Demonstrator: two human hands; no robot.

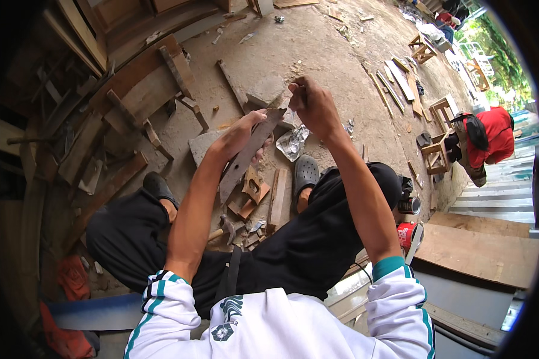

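Head view: left hand (241, 133) closed around a long flat grey blade-like piece (248, 154), held slanting above the dirt floor (317, 42). Right hand (313, 106), at 2 o'clock of the left, pinches a small item against the piece's upper end; item too small to tell. Hammer (224, 229) lies at 6 o'clock between the legs. A person in red (491, 137) crouches at 3 o'clock.

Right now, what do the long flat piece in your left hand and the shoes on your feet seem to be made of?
The long flat piece in the left hand looks like weathered grey wood, matte and rough; possibly dull metal. The shoes look like dark moulded rubber or plastic, with vent holes on top. The right hand pinches something too small to tell.
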